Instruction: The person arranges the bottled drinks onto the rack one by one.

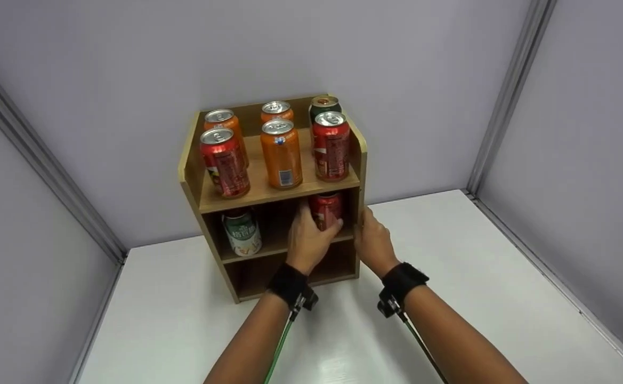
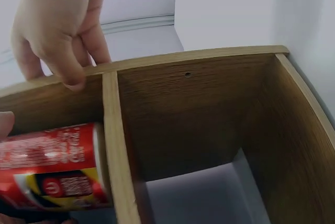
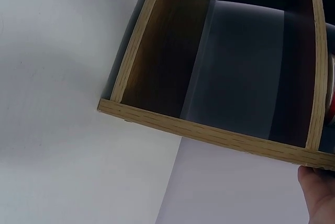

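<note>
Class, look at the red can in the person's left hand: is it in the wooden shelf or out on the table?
In the shelf: the red can stands upright in the middle tier, gripped by the left hand.

Head view high, looking down; wrist views close (sharing shelf (image 1: 274, 197) interior).

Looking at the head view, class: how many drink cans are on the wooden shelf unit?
8. Six stand on the top shelf: three in front, three behind. The middle shelf has a green-and-white can at left and a red can gripped by the left hand. More may be hidden.
</note>
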`<state>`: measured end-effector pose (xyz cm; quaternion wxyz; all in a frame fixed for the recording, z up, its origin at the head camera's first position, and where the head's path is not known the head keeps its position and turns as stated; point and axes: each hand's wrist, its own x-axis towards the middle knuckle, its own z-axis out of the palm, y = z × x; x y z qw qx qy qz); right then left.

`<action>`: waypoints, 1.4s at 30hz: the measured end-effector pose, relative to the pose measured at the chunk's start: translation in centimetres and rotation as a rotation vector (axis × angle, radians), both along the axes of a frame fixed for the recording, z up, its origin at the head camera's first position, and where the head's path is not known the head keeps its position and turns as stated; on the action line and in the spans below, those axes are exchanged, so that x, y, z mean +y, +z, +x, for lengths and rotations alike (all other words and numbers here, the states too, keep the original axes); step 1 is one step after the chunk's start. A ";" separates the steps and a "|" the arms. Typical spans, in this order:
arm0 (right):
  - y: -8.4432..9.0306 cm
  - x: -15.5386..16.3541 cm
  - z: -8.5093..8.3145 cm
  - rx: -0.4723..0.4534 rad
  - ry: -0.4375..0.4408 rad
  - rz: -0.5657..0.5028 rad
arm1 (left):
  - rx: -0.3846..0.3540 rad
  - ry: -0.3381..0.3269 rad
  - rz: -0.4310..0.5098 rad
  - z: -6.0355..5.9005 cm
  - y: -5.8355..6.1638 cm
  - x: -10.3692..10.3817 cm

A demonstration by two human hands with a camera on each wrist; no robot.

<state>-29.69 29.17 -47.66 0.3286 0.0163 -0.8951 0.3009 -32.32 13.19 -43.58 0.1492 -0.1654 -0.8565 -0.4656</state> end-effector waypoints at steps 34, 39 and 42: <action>-1.0 4.4 -3.1 -0.109 0.035 -0.044 | 0.190 0.125 0.062 6.8 -3.1 -11.1; -1.3 6.3 -3.1 -0.158 0.046 -0.038 | 0.139 0.156 0.048 6.7 -4.7 -11.7; -2.4 7.7 -2.4 -0.167 0.082 -0.074 | 0.103 0.167 0.041 7.0 -5.3 -11.7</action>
